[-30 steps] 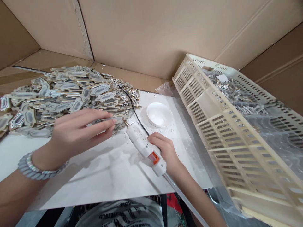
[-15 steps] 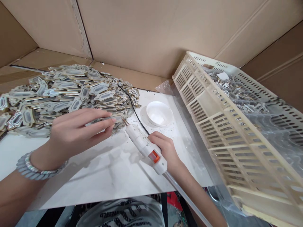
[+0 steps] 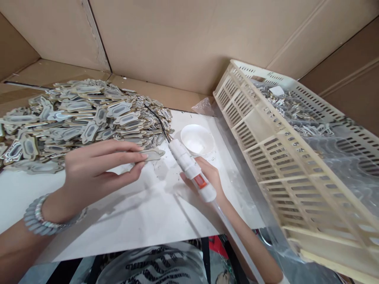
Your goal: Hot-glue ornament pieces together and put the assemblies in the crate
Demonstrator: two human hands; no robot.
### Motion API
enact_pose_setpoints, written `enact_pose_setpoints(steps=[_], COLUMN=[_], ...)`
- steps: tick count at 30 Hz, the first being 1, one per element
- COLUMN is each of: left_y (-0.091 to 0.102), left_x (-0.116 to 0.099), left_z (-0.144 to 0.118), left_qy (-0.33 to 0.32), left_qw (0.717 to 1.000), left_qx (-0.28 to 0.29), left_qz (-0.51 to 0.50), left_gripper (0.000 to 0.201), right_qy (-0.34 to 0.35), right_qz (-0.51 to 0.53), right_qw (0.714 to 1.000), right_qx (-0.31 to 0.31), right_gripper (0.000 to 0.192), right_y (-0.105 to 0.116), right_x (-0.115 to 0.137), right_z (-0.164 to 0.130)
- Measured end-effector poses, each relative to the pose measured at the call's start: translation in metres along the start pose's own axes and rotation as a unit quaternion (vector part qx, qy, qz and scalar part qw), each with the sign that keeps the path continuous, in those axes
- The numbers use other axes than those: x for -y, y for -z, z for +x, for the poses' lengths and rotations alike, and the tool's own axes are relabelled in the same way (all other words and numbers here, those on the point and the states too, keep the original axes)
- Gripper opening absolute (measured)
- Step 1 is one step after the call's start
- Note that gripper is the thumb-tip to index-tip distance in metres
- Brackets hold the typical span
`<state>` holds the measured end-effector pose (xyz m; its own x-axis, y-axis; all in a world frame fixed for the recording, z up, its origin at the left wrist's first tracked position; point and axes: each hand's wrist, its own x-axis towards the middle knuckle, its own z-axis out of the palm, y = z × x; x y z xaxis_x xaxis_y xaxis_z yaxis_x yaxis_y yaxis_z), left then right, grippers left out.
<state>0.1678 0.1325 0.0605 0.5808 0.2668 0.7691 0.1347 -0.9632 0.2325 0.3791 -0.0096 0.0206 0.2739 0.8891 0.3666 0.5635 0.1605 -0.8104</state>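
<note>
Between the thumb and fingers of my left hand (image 3: 100, 169) is a flat grey frame-shaped plate (image 3: 154, 154), its free end pointing right. My right hand (image 3: 207, 177) is closed around a white glue gun (image 3: 188, 163), partly hidden behind it. A clear glue stick (image 3: 233, 236) runs out of the gun's back end. The gun's metal tip sits to the right of the plate and above it, apart from it. A dark cord (image 3: 160, 120) passes by the tip. Behind my left hand lies a large pile of similar plates (image 3: 97, 110).
A white bowl (image 3: 197, 140) stands on the white tabletop (image 3: 118, 225) just beyond my right hand. To the right, a cream plastic crate (image 3: 266, 157) holds small metal parts (image 3: 291, 106) and clear plastic. Cardboard walls (image 3: 166, 43) close off the back.
The glue gun has moved right and up, so its tip has come away from the plate. My left hand still pinches the plate, which now shows more fully.
</note>
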Motion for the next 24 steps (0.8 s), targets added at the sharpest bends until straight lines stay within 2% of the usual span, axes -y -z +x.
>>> enact_pose_setpoints(steps=[3, 6, 9, 12, 14, 18, 20, 22, 24], left_y=[-0.01, -0.019, -0.025, -0.028, -0.03, -0.033, -0.034, -0.035, -0.036], left_x=[-0.013, -0.023, -0.029, -0.032, -0.035, -0.043, -0.048, -0.054, -0.059], left_z=[-0.003, -0.005, -0.007, -0.009, -0.011, -0.009, -0.007, -0.004, -0.003], left_qy=[0.055, 0.104, 0.145, 0.176, 0.213, 0.315, 0.375, 0.446, 0.518], left_qw=[0.995, 0.986, 0.977, 0.969, 0.956, 0.901, 0.866, 0.82, 0.759], left_qx=[0.023, 0.041, 0.053, 0.063, 0.072, 0.044, 0.029, 0.044, 0.069], left_qz=[-0.081, -0.122, -0.149, -0.162, -0.188, -0.295, -0.329, -0.357, -0.389], left_gripper=[0.015, 0.02, 0.021, 0.021, 0.025, 0.041, 0.044, 0.044, 0.046], right_qy=[-0.056, -0.087, -0.067, -0.025, -0.022, -0.059, -0.054, -0.029, 0.006], right_qz=[0.045, 0.1, 0.114, 0.108, 0.113, 0.124, 0.103, 0.071, 0.035], right_qw=[0.997, 0.989, 0.987, 0.991, 0.991, 0.988, 0.993, 0.996, 0.995], right_qx=[0.011, 0.066, 0.086, 0.073, 0.073, 0.066, 0.027, -0.037, -0.094], right_gripper=[0.013, 0.03, 0.036, 0.033, 0.031, 0.03, 0.027, 0.022, 0.015], right_y=[0.003, 0.007, 0.006, 0.003, 0.002, 0.003, 0.002, -0.001, -0.004], right_x=[0.005, 0.008, 0.007, 0.005, 0.004, 0.005, 0.006, 0.005, 0.003], right_z=[0.0, -0.001, -0.002, -0.003, -0.003, -0.004, -0.005, -0.006, -0.007])
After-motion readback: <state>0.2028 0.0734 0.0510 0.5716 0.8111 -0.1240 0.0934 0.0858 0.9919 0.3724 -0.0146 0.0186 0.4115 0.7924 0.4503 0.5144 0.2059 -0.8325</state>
